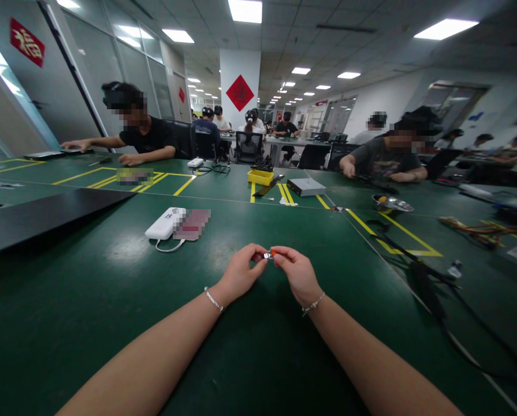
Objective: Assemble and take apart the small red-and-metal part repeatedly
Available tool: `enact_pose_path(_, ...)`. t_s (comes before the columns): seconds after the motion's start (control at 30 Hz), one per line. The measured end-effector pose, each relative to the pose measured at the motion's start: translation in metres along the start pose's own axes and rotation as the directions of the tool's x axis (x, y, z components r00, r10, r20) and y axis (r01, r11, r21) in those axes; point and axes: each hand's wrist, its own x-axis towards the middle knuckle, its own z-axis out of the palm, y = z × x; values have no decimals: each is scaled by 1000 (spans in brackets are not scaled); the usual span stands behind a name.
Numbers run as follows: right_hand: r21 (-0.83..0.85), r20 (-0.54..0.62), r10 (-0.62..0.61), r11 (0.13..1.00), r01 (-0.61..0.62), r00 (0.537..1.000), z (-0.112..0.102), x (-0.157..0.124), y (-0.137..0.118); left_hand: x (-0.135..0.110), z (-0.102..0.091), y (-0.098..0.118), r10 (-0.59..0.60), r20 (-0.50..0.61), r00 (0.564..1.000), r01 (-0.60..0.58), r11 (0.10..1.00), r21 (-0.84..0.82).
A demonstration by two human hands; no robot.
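Above a green tabletop [258,358], pinched a small metal-and-orange piece [267,255] between left hand [241,274] and right hand [300,275] fingertips; seemed light, stiff, best gripped at its 2 ends.

White power bank [165,224], yellow bin [260,177], grey box [307,186] — on green tabletop [258,358].

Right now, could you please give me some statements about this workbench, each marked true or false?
1. The left hand and right hand grasp a small orange-and-silver piece. True.
2. The white power bank lies right of both hands. False: the white power bank lies to their left.
3. The yellow bin is beyond the hands. True.
4. Only the left wrist wears a bracelet. False: each wrist has a bracelet.
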Motion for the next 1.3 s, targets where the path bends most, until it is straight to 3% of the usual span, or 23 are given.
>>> enact_pose_path(0.23,-31,7,-16,999,16,1000,2,-2,4,-1,1,0,-39,-49,998,38,999,-10)
enact_pose_path(0.4,198,103,132,969,-151,986,10,-8,2,-1,0,-2,-25,-111,994,28,999,31)
enact_pose_path(0.53,311,179,150,929,-201,972,12,-9,1,-1,-1,-1,-10,-116,993,16,999,48)
enact_pose_path(0.8,264,164,161,944,-200,973,9,-8,4,-2,-2,-2,13,-100,995,-5,996,84)
enact_pose_path(0.93,139,69,162,976,-170,984,9,-6,8,-2,0,-2,57,-76,995,-42,980,195)
enact_pose_path(1.03,15,4,119,993,-119,993,7,0,11,-3,3,-2,60,8,998,-60,956,287)
enact_pose_path(1.17,-232,-84,17,972,-36,996,-20,19,1,-4,3,-6,41,110,993,-80,923,376)
enact_pose_path(1.23,-473,-184,-108,881,8,977,-53,30,-10,-4,1,-10,26,106,994,-70,896,438)
enact_pose_path(1.3,-760,-280,-280,649,-34,919,-96,39,-18,-3,-1,-15,3,107,994,-57,860,507)
